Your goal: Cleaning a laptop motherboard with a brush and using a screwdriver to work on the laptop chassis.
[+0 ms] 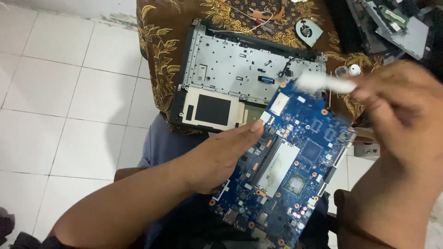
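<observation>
My left hand [217, 157] grips the left edge of a blue laptop motherboard [295, 161], holding it tilted over my lap. My right hand [397, 106], blurred by motion, holds a small white brush-like tool [323, 84] whose tip is over the board's upper corner. The board shows chips, a silver memory slot cover and orange-ringed screw holes.
Behind the board, an opened laptop base [240, 78] with a grey metal keyboard backing lies on a brown cloth with gold pattern [159, 50]. A small round fan [308, 31], two small bottle caps [348, 70] and other laptop parts [397, 25] lie farther back. White floor tiles [60, 101] are at left.
</observation>
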